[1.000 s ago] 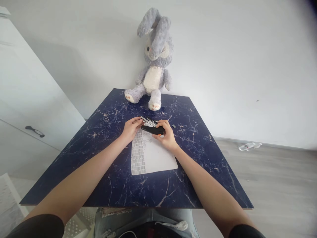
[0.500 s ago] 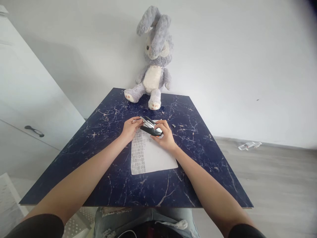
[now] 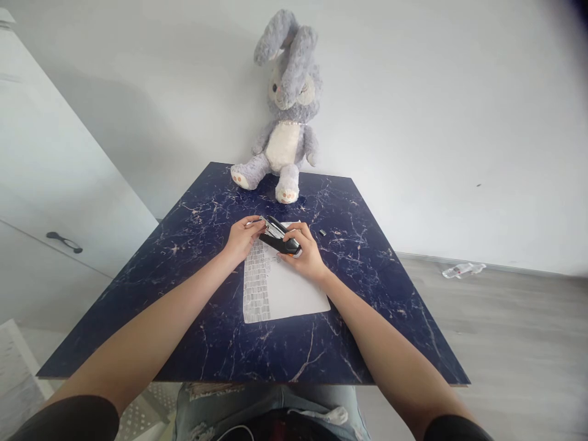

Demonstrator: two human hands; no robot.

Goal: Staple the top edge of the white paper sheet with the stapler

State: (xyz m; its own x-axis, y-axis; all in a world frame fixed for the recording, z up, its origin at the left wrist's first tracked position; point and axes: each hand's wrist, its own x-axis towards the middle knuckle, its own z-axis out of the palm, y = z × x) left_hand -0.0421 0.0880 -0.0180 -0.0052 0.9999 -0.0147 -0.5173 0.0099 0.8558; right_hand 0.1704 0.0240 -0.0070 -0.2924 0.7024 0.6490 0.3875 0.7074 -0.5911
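Observation:
A black and silver stapler is held between my two hands above the far part of a white sheet of paper. My left hand pinches its far left end, where a metal strip shows. Around the near right end my right hand is closed, with the fingers on top and the thumb below. The stapler's top looks raised off its metal channel. Rows of dark marks run down the paper's left side. A tiny dark piece, perhaps a strip of staples, lies on the table right of my right hand.
A grey plush rabbit sits at the back of the dark blue marbled table, against the wall. A white cabinet stands at the left. On the floor at the right lies a clear plastic item.
The stapler has turned or tilted very slightly, and my right fingers have shifted a little to the left on it. My left hand looks nearly still.

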